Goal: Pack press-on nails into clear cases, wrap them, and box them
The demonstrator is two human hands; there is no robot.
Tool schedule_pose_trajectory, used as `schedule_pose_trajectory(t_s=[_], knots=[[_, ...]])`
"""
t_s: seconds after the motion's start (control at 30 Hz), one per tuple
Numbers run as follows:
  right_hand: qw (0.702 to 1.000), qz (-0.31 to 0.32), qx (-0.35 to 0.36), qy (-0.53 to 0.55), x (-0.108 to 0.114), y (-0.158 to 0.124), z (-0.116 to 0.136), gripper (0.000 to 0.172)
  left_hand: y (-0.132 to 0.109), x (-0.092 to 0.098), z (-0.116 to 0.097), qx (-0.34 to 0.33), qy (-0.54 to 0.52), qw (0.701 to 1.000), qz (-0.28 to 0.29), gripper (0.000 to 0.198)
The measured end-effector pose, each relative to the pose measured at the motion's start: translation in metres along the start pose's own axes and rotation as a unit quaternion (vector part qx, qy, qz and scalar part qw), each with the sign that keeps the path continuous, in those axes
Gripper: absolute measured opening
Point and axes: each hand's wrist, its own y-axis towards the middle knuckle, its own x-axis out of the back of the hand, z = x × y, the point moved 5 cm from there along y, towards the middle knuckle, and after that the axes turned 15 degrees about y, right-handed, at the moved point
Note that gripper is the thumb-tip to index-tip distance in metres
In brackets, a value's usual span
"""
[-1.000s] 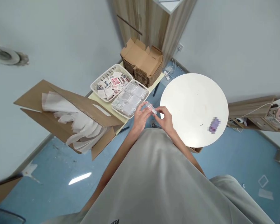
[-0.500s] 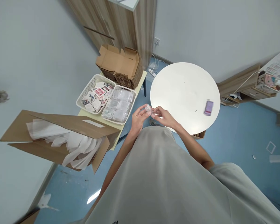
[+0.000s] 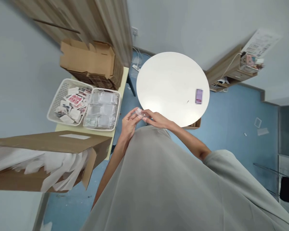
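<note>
In front of my body, my left hand (image 3: 129, 123) and my right hand (image 3: 157, 118) meet at a small crumpled piece of clear plastic (image 3: 139, 112). The fingertips of both hands pinch it; its exact kind is too small to make out. Left of my hands stands a white basket (image 3: 118, 110) with stacks of clear plastic packets (image 3: 107, 110). Beside that basket, another white basket (image 3: 53, 104) holds loose printed cards (image 3: 75, 99). The near edge of a round white table (image 3: 170, 80) lies just beyond my hands.
Flattened brown cartons (image 3: 86, 61) are stacked behind the baskets on a pale yellow table (image 3: 124, 80). An open cardboard box (image 3: 101, 149) with white sheets is at the lower left. A blurred purple item (image 3: 199, 96) lies on the round table. A shelf unit (image 3: 225, 65) stands at the right.
The view has turned to the right, so the surroundings have shifted left in the picture. Both hands still pinch the clear plastic, with little change in their grip.
</note>
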Motion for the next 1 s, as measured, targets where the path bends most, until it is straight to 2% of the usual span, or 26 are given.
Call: schedule_pose_trajectory(t_s=[0.2,0.3,0.43,0.5,0.67,0.87,1.0], knots=[[0.999,-0.031,-0.026,0.0,0.017,-0.015,0.002,0.049,0.0,-0.016,-0.001,0.0,-0.016,0.999,0.036,0.079],[0.997,-0.053,-0.027,0.042,0.027,-0.018,0.001,0.05,-0.001,-0.024,-0.008,-0.012,-0.011,0.998,0.065,0.087],[0.98,-0.135,-0.039,0.138,0.043,-0.01,-0.003,0.058,0.0,-0.033,-0.019,-0.021,-0.033,0.993,0.111,0.11],[0.966,-0.184,-0.04,0.177,0.05,-0.004,-0.006,0.062,0.0,-0.036,-0.022,-0.019,-0.048,0.99,0.128,0.114],[0.942,-0.245,-0.021,0.229,0.058,0.014,-0.014,0.065,-0.004,-0.039,-0.02,0.007,-0.084,0.986,0.145,0.107],[0.936,-0.248,-0.033,0.248,0.055,0.034,-0.02,0.06,-0.011,-0.036,-0.02,0.028,-0.119,0.988,0.097,0.087],[0.936,-0.24,-0.038,0.255,0.047,0.042,-0.02,0.06,-0.015,-0.032,-0.021,0.029,-0.126,0.988,0.088,0.077]])
